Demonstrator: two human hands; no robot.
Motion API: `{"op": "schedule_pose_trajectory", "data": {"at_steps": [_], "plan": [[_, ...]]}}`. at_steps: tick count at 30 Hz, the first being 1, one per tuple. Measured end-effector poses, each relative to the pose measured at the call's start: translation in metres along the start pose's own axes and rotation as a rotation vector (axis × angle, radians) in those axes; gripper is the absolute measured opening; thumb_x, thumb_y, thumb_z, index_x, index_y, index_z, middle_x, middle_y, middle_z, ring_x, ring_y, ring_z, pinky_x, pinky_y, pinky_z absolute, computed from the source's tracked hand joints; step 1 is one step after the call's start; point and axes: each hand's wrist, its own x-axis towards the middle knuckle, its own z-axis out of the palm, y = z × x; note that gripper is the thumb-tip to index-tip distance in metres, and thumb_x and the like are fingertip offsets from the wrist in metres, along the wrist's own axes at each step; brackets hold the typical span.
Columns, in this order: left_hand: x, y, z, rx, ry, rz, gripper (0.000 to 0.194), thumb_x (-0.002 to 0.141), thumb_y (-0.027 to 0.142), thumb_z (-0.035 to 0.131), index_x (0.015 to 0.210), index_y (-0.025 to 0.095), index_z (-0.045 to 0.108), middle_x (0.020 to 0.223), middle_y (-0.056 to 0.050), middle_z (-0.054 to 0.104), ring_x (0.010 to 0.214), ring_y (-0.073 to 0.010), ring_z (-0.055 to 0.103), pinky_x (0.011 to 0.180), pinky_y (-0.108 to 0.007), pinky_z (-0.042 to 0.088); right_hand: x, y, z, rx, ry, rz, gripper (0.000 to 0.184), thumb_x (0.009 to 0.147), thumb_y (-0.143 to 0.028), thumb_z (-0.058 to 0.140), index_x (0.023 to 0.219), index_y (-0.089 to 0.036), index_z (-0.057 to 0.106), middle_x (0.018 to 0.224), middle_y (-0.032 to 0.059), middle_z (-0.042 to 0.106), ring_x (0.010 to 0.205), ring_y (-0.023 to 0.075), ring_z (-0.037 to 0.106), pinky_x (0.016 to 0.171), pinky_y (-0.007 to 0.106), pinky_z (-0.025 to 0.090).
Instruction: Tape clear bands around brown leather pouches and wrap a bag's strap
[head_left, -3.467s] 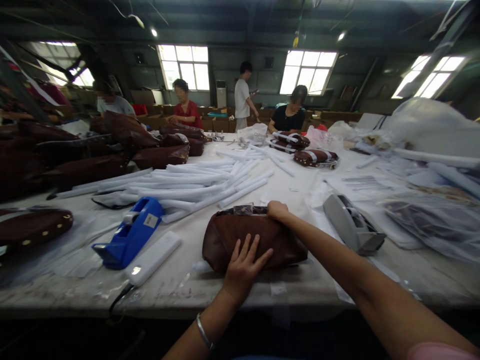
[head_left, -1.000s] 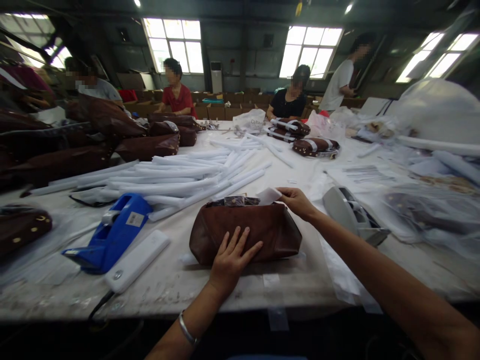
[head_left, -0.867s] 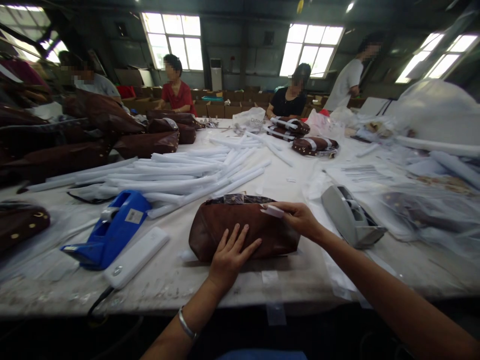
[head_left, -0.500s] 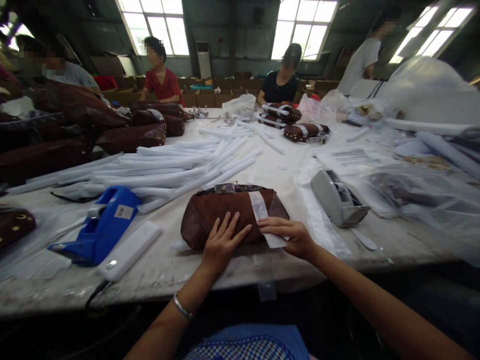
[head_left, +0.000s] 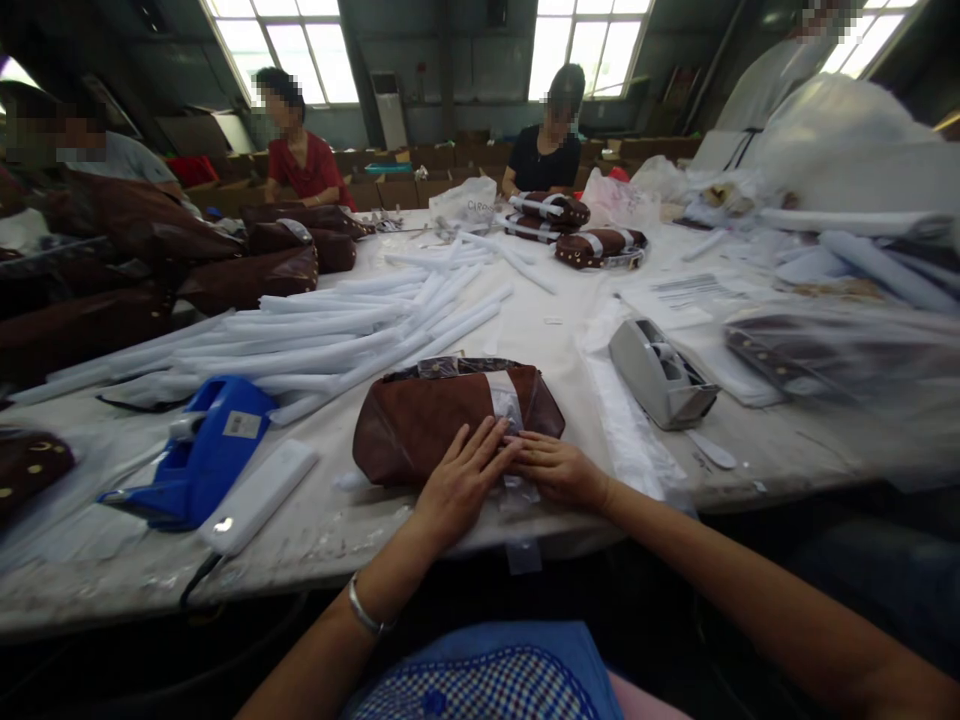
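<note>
Brown bag [head_left: 420, 430] lies on the table [head_left: 322, 530], under and beyond the left hand [head_left: 463, 485]; that hand spread flat, gripping nothing. Pale strip [head_left: 505, 390] down bag's front; lower stretch hidden by both hands' fingers. Right hand [head_left: 559, 470] at the strip, fingers slightly bent; cannot tell if it pinches. Table's near edge passes beneath the left forearm. Bare white tabletop beyond right hand; plastic sheet [head_left: 630, 430], grey dispenser [head_left: 651, 375] to its right. Far left of left hand, studded bag [head_left: 30, 465] cut off by frame.
</note>
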Motion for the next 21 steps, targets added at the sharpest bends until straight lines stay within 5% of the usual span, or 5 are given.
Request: {"op": "schedule_pose_trajectory", "data": {"at_steps": [4,9,14,21], "plan": [[0.005,-0.007,0.015,-0.025,0.013,0.047,0.063,0.094,0.011,0.044,0.155,0.018,0.028,0.161,-0.008,0.031,0.15,-0.0208,0.026,0.121,-0.045,0.028,-0.003,-0.011,-0.01,-0.032,-0.047,0.007,0.057,0.092,-0.005,0.046,0.147,-0.021,0.045,0.136,0.0103,0.063,0.136,0.023,0.048,0.114,0.048,0.042],[0.003,-0.007,0.024,-0.036,0.067,0.031,0.063,0.094,0.004,0.041,0.152,0.027,0.035,0.16,-0.004,0.034,0.148,-0.0228,0.031,0.119,-0.048,0.032,-0.029,-0.061,-0.026,-0.059,-0.019,0.213,0.06,0.094,-0.012,0.056,0.151,-0.025,0.039,0.14,0.0092,0.06,0.135,0.0227,0.049,0.116,0.048,0.041],[0.004,-0.006,0.023,-0.055,0.065,0.032,0.066,0.092,0.002,0.041,0.153,0.027,0.034,0.16,-0.004,0.034,0.149,-0.0238,0.029,0.12,-0.049,0.03,-0.046,-0.101,-0.005,-0.059,-0.204,0.24,0.055,0.096,-0.027,0.06,0.147,-0.014,0.043,0.145,0.0138,0.053,0.141,0.0289,0.041,0.117,0.053,0.037],[0.004,-0.006,0.019,-0.042,0.05,0.033,0.067,0.091,0.0,0.04,0.152,0.027,0.035,0.16,-0.003,0.033,0.148,-0.0228,0.029,0.12,-0.048,0.031,-0.04,-0.094,0.024,-0.1,0.063,0.171,0.032,0.096,-0.007,0.051,0.124,-0.016,0.064,0.119,0.0081,0.073,0.119,0.0208,0.064,0.105,0.04,0.053]]}}
